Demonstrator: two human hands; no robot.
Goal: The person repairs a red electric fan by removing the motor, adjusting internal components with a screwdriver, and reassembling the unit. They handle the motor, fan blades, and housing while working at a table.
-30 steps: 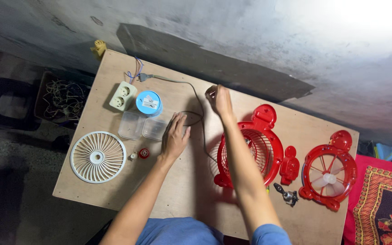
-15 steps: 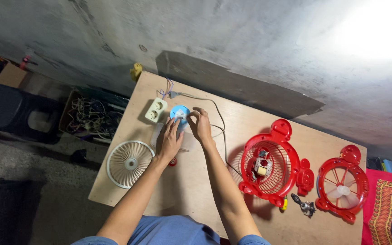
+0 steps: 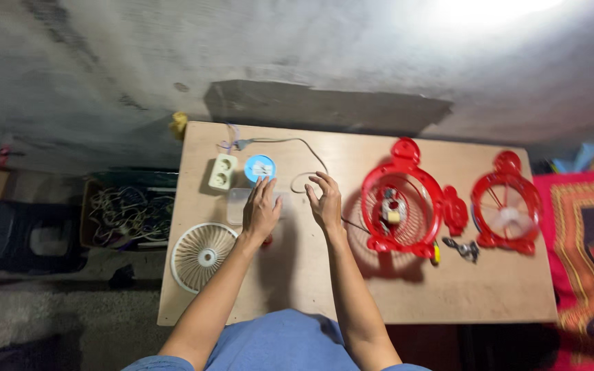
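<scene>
On the table (image 3: 311, 288), the left hand (image 3: 261, 211) lies flat on a clear box (image 3: 236, 206), fingers loose, a round blue tub (image 3: 259, 167) at its 12 o'clock, while the right hand (image 3: 325, 201) hovers open-fingered.

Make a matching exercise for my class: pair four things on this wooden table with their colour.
Things:
1. fan grille by the left hand
2. round lid
3. fan housing right of the right hand
4. socket block

Colours:
A. red
B. pale green
C. white
D. blue

Pairs: 1-C, 2-D, 3-A, 4-B
</scene>
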